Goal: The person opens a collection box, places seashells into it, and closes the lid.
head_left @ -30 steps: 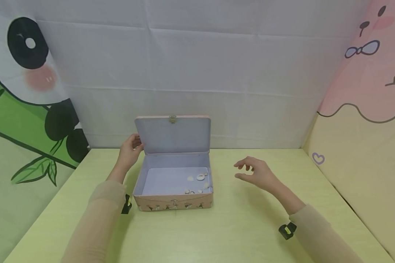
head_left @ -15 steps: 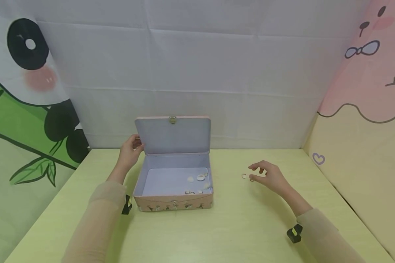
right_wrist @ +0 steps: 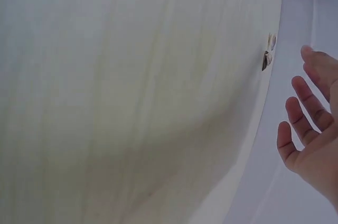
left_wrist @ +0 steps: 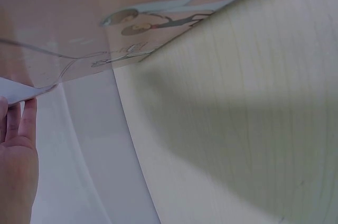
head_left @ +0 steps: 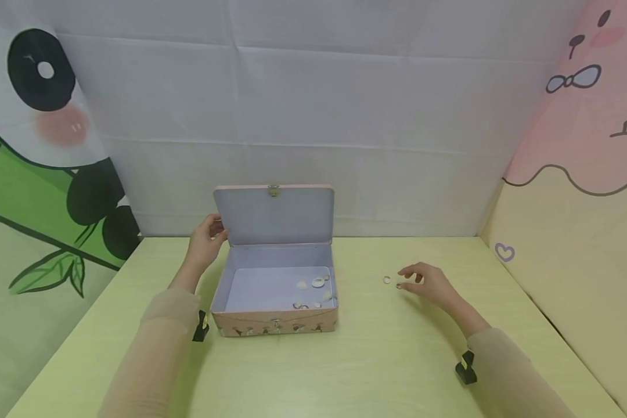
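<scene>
A pink tin box [head_left: 274, 320] stands on the table with its lid [head_left: 279, 216] raised. My left hand [head_left: 204, 248] holds the lid's left edge, thumb in front and fingers behind; the left wrist view shows this hand [left_wrist: 18, 155] at the lid's edge too. Several small whitish shells, one larger shell [head_left: 318, 283] among them, lie in the right part of the box. On the table to its right are two small shells, a pale shell [head_left: 386, 280] and a darker shell [head_left: 399, 285]. Beside them hovers my right hand [head_left: 431, 284], fingers apart, holding nothing; the right wrist view shows it [right_wrist: 317, 123] apart from both.
The pale yellow table [head_left: 366, 366] extends around the box. Behind it hangs a white cloth [head_left: 313, 116], close to the lid. Cartoon-printed panels rise at the left and right sides. A black wrist camera [head_left: 466, 368] is strapped at my right sleeve.
My right hand has moved right and lower from beside the box, and the two shells on the table now show to its left. The left hand stays on the lid.
</scene>
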`<state>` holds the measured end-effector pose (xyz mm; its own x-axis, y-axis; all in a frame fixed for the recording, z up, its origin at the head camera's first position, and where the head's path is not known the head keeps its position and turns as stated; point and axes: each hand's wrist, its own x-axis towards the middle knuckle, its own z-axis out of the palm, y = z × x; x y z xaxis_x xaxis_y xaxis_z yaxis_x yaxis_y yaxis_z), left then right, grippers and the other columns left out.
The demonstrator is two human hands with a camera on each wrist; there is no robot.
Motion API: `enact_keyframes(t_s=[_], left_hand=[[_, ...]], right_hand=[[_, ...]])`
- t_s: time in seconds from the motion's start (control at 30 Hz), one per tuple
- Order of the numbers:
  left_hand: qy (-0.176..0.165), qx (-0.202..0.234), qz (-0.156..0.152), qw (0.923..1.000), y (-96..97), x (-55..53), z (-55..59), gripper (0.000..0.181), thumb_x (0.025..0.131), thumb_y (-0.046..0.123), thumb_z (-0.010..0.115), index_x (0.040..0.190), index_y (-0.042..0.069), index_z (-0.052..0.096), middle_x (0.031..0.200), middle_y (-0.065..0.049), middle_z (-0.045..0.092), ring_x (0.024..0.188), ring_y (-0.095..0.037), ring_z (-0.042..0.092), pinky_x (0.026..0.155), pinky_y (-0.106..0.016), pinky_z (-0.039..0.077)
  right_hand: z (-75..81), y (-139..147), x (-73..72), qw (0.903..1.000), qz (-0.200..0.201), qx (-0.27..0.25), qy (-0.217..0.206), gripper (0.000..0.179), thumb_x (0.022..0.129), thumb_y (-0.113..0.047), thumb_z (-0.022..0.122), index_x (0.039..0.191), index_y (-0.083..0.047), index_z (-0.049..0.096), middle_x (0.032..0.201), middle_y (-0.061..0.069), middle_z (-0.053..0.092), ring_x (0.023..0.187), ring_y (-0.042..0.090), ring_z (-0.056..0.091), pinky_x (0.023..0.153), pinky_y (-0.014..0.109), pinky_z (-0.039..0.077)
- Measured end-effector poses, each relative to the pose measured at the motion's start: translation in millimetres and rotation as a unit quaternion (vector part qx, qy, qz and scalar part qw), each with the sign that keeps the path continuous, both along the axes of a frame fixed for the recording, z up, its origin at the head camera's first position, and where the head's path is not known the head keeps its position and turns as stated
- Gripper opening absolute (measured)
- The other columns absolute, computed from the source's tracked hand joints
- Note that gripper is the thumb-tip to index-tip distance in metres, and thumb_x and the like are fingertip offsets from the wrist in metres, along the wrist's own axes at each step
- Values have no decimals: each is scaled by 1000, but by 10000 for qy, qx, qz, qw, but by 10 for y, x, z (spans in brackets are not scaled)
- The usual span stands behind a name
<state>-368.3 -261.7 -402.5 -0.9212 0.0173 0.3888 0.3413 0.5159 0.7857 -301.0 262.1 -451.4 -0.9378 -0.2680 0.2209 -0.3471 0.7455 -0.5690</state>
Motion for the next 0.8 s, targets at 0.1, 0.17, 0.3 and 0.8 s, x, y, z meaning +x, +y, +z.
enact_keyframes(t_s=[0.1, 0.17, 0.3, 0.8], left_hand=[[-1, -2, 5, 10000, 1, -3, -1, 35, 94, 3, 54, 128, 1, 47, 122, -24, 58, 114, -36, 56, 93, -41, 54], [21, -19, -16, 10000, -2, -8, -5, 35, 94, 2, 54, 129, 1, 46, 122, -24, 58, 115, -37, 55, 93, -43, 54], [42, -11, -27, 10000, -2, -9, -11, 35, 94, 2, 54, 129, 1, 46, 123, -24, 58, 114, -36, 56, 93, -43, 54], [-3, 8, 6, 10000, -7, -3, -8, 36, 95, 4, 54, 129, 0, 46, 122, -24, 57, 114, -36, 55, 94, -40, 54]], right_hand=[[-44, 20, -43, 9998, 16, 110, -189, 29, 83, -17, 72, 109, -5, 68, 98, 11, 65, 78, 18, 48, 57, 23, 43], [-68, 31, -69, 9994, 13, 182, -291, 28, 83, -15, 72, 108, -4, 68, 97, 10, 65, 76, 17, 47, 56, 22, 42], [-93, 51, -101, 9988, 54, 251, -422, 25, 83, -12, 71, 106, -3, 68, 94, 9, 64, 72, 16, 46, 54, 21, 41], [-123, -6, -160, 9969, 78, 400, -666, 15, 84, -12, 70, 97, -6, 70, 88, 4, 61, 76, 17, 49, 61, 25, 45]])
